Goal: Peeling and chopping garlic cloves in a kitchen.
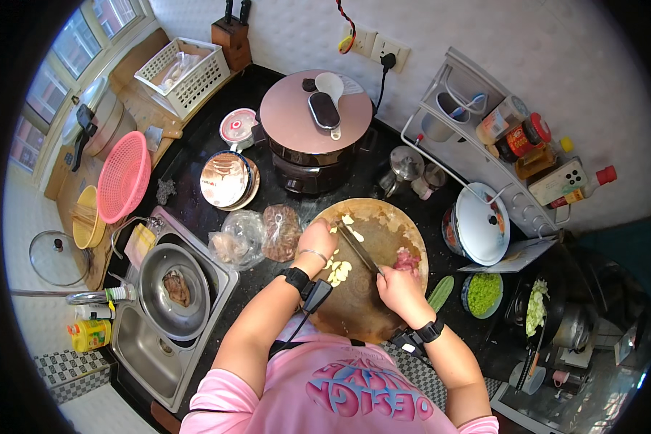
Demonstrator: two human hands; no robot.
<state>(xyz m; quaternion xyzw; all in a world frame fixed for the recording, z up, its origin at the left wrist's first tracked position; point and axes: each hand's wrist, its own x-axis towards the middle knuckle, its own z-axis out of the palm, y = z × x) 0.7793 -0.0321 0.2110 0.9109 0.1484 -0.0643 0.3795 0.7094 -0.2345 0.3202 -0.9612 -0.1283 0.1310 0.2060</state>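
Observation:
My right hand (402, 292) grips the handle of a kitchen knife (358, 247), seen nearly edge-on over a round wooden chopping board (369, 314). The blade slants up and left, its far end close to my left hand (317, 242). That hand is curled at the board's left edge, and whatever its fingers may hold is hidden. Pale slices, apparently garlic (338, 272), lie below the left hand, with a few more pieces (357, 236) beside the blade. Raw pink meat (407, 260) sits at the board's right side, just above my right hand.
Plastic bags of food (238, 238) lie left of the board, before a steel sink (152, 369) holding a metal basin (200, 282). An electric cooker (282, 108) stands behind. At right are a green gourd piece (441, 293), a bowl of chopped greens (483, 294) and a lidded enamel pot (480, 228).

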